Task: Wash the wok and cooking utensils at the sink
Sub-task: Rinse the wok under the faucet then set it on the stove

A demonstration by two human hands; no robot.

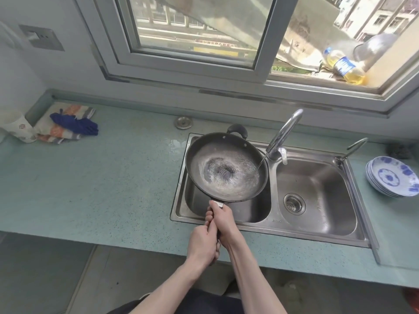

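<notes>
Head view. Held over the left basin of the double steel sink [267, 225]: a dark wok [226, 166], tilted a little, its loop handle [237, 129] toward the wall and its long handle toward the person. Gripped by both hands on that long handle — right hand [223, 220] nearer the pan with fingers curled round the metal neck, left hand [203, 244] just behind it, also wrapped round the handle and touching the right. Struck by a thin stream of water [261, 163] from the curved chrome faucet [284, 134], landing near the right inner wall of the wok; wet and bubbly at the bowl's centre. Seen bare in the right basin: a round drain strainer [294, 203]. Mounted at the sink's far right corner: a 2nd, smaller tap [353, 147].

Spread along the blue-green countertop [102, 177] — a striped cloth [61, 125] with a dark blue rag [74, 124] on top at far left, a white patterned cup [19, 129] just beside them, a round metal cap [183, 122] near the wall. Stacked right of the sink: blue-and-white plates [393, 176]. Lying on the ledge outside the open window [197, 39]: a bottle of yellow oil [343, 65] and a metal bowl [374, 48] next to it.
</notes>
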